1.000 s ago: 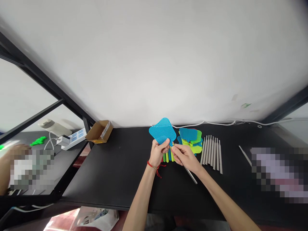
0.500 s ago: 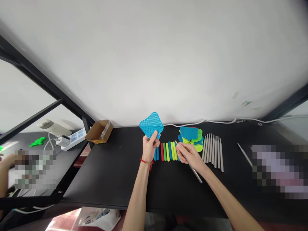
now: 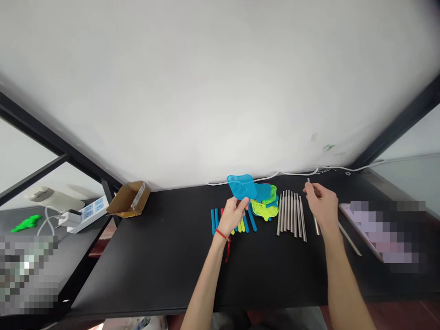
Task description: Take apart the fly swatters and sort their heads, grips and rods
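On the tabletop [image 3: 165, 256], a box [image 3: 132, 200] is set at the back left, with strips [image 3: 242, 224], a mesh pile [image 3: 266, 210], a row of rods [image 3: 292, 214] and, apparently, a flat case [image 3: 374, 233] laid successively rightward, and a cord [image 3: 297, 174] strung behind.

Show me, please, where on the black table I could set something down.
Bare table lies between the cardboard box and coloured strips, and in front of metal rods, towards the near edge. Crowded: strips through mesh heads to rods.

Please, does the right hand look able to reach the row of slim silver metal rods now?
Probably yes: the rods lie close beside the right hand, nothing visible between, though it holds a similar rod.
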`<state>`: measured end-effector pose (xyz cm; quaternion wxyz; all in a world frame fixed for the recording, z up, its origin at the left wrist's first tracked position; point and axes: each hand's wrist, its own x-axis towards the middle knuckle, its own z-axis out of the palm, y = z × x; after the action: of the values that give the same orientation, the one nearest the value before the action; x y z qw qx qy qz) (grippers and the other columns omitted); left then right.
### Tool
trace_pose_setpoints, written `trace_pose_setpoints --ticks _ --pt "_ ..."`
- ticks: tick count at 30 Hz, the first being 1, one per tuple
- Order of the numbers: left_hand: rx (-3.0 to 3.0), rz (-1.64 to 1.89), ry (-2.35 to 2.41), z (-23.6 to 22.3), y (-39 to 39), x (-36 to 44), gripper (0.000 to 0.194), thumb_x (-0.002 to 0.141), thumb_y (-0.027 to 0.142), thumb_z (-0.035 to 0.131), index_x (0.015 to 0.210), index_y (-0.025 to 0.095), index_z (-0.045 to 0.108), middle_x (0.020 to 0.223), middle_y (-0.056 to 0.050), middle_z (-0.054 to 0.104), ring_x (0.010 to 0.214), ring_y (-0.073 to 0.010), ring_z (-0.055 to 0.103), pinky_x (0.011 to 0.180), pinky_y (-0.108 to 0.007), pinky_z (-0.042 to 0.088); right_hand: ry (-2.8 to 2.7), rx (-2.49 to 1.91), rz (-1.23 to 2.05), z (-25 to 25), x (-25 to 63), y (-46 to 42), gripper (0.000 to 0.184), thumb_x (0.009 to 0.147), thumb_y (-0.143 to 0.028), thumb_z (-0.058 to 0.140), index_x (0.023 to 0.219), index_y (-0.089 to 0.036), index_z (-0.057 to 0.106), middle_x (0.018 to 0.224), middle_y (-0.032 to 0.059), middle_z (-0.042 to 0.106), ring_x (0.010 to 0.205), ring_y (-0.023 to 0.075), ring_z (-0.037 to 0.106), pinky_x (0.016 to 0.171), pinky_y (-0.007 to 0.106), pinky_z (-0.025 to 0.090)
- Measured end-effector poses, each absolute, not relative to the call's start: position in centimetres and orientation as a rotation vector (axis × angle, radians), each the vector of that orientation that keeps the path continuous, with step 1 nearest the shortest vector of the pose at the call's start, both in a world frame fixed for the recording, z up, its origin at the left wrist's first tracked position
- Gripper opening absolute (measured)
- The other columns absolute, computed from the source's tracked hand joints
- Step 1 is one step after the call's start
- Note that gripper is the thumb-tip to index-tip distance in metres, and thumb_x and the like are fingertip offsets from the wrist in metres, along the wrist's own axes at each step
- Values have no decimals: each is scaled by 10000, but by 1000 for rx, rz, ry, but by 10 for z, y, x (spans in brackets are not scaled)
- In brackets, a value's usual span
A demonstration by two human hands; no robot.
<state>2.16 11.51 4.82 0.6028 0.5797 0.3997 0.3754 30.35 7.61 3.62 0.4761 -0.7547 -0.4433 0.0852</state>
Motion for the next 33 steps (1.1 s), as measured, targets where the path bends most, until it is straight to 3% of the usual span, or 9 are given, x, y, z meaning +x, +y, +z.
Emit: trace_pose_setpoints --ticks 3,9,14,19,24,33 --pt "1391 868 979 44 119 47 503 865 615 605 640 177 502 497 61 363 438 -69 319 450 -230 254 -1043 -2069 64 27 323 74 348 919 -454 510 759 -197 682 722 91 703 723 256 636 689 335 400" --pt "1459 825 1054 25 124 67 507 880 595 561 584 194 466 515 24 475 454 -93 391 493 -251 325 -1107 -2339 145 10 336 70 384 913 -479 496 831 -194 741 836 134 747 733 284 653 665 351 404" --pt "1524 792 1076 19 125 70 538 893 606 544 564 181 514 542 -9 547 460 -102 425 510 -254 349 -1150 -2414 264 -7 350 70 414 864 -523 530 872 -189 775 787 136 746 736 311 681 651 370 434" --pt "1534 813 1117 22 123 68 569 898 613 542 551 167 596 570 -54 619 486 -130 492 545 -267 388 -1136 -2439 468 -14 351 72 446 818 -590 557 885 -213 786 639 103 702 606 288 666 623 374 460" --pt "1593 892 1213 29 121 58 614 922 614 516 493 181 587 446 -23 530 470 -144 505 603 -281 418 -1137 -2416 512 -14 350 72 457 796 -616 571 868 -211 770 548 77 662 574 292 663 627 385 470" --pt "1482 1221 1312 50 115 9 571 945 606 491 582 174 573 485 33 362 460 -102 329 486 -262 238 -1180 -2356 444 -18 352 73 402 777 -591 633 737 -204 738 494 55 639 517 251 643 599 368 498"
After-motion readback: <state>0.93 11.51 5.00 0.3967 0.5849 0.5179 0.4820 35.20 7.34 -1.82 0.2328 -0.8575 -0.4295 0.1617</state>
